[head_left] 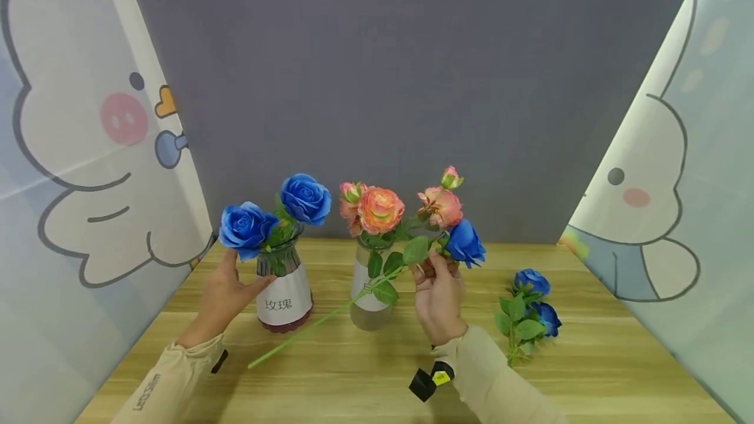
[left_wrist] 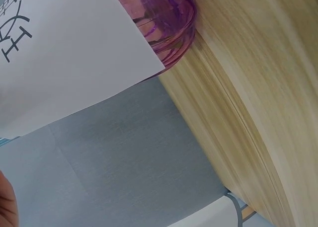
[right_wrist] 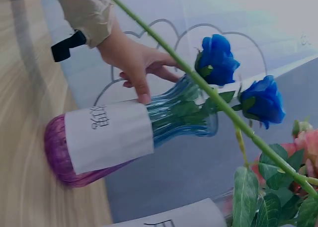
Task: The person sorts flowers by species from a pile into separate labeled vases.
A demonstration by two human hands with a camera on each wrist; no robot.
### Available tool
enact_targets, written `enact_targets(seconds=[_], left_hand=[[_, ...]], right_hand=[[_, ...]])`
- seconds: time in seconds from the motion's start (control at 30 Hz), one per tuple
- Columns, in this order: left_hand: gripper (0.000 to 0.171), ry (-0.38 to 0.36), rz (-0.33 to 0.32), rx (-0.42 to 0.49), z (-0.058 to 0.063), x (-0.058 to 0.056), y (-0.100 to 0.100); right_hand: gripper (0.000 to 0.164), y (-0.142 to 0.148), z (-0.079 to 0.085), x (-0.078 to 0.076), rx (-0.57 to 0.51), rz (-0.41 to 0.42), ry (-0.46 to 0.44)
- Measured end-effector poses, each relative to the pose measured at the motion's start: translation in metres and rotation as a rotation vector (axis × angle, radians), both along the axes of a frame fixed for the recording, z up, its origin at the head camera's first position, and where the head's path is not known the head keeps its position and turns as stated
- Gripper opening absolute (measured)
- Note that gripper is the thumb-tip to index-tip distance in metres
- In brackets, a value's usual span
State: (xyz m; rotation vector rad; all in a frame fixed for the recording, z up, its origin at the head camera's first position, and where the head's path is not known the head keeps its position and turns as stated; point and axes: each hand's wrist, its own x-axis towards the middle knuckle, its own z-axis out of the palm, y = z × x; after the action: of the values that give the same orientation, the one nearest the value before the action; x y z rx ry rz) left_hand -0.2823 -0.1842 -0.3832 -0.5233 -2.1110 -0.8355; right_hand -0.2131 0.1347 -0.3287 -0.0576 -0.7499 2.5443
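Observation:
My left hand (head_left: 220, 296) grips the side of a glass vase (head_left: 281, 260), its thumb on the front and its fingers partly hidden behind the neck. This vase has a purple-pink base, a white paper label (right_wrist: 112, 137) and two blue roses (head_left: 305, 198) in it. My right hand (head_left: 438, 296) pinches a single blue rose (head_left: 465, 243) near its bloom. Its long green stem (head_left: 318, 324) slants down to the left, cut end free, passing in front of the middle vase. In the left wrist view only a bit of the hand (left_wrist: 6, 202) shows.
A second labelled glass vase (head_left: 370, 316) stands in the middle with peach-pink flowers (head_left: 381, 211); one pink spray (head_left: 443, 205) leans right beside the held rose. More blue roses (head_left: 533, 306) lie on the wooden table (head_left: 330, 391) at the right. A grey panel (head_left: 377, 84) rises behind.

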Motion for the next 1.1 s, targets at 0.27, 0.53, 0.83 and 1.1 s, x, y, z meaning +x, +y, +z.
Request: enact_targets(seconds=[0.27,0.53,0.83,1.1], left_hand=[[0.093,0.025,-0.008,-0.006,-0.002,-0.002,0.001],[0.093,0.044,0.010,-0.010,0.003,-0.001,-0.001],[0.095,0.017,0.026,-0.005,0.002,0.001,-0.006],[0.096,0.068,0.012,0.000,-0.003,0.001,-0.005]], right_hand=[[0.025,0.004,0.018,0.012,-0.022,-0.024,0.247],[0.005,0.002,0.050,0.008,0.033,-0.191,0.561],[0.043,-0.002,0.078,0.011,-0.034,-0.289,0.777],[0.034,-0.004,0.100,0.016,0.062,-0.396,0.968]])
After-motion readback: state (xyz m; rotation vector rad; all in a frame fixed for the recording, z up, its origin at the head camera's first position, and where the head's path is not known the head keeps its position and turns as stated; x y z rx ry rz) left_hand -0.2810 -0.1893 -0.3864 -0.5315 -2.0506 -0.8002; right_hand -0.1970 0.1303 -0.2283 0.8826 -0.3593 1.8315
